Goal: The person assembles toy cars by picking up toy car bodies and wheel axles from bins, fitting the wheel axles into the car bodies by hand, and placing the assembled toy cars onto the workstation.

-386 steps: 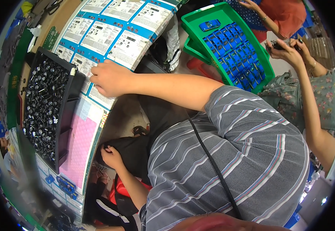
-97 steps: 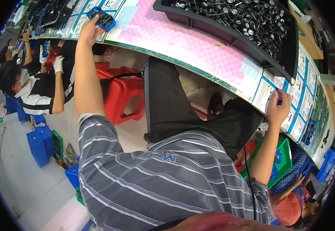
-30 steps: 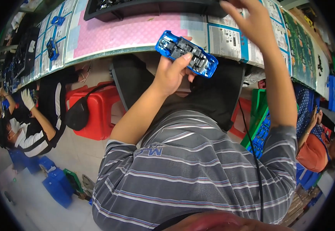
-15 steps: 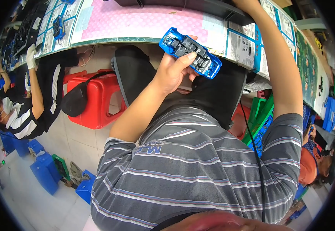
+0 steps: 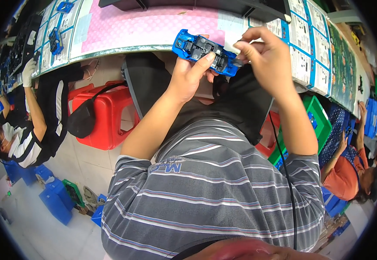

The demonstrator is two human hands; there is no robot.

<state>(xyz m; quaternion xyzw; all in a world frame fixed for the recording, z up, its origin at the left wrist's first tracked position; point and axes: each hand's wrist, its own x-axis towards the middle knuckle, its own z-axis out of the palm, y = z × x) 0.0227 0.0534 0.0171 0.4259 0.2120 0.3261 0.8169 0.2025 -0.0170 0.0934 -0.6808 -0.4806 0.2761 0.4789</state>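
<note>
A blue toy car body (image 5: 180, 44) with black parts inside it lies in my left hand (image 5: 186, 78), its hollow underside facing up. My left thumb presses on the black inside while the fingers support the shell from below, above my lap at the table edge. At the car's right end is my right hand (image 5: 268, 60), with thumb and forefinger pinched together. Whatever is between those fingertips is too small to make out. Just below them, a small dark round piece (image 5: 238, 63) shows at the end of the car.
A black tray (image 5: 188, 3) stands at the table's far side, beyond a pink bubble-wrap mat (image 5: 145, 26). Another blue car (image 5: 56, 41) lies at the left. Red stools (image 5: 106, 117) and a green crate (image 5: 323, 123) flank me. Co-workers sit on both sides.
My right hand has come back from the black tray to the right end of the car. The left hand still holds the car, now slightly further left.
</note>
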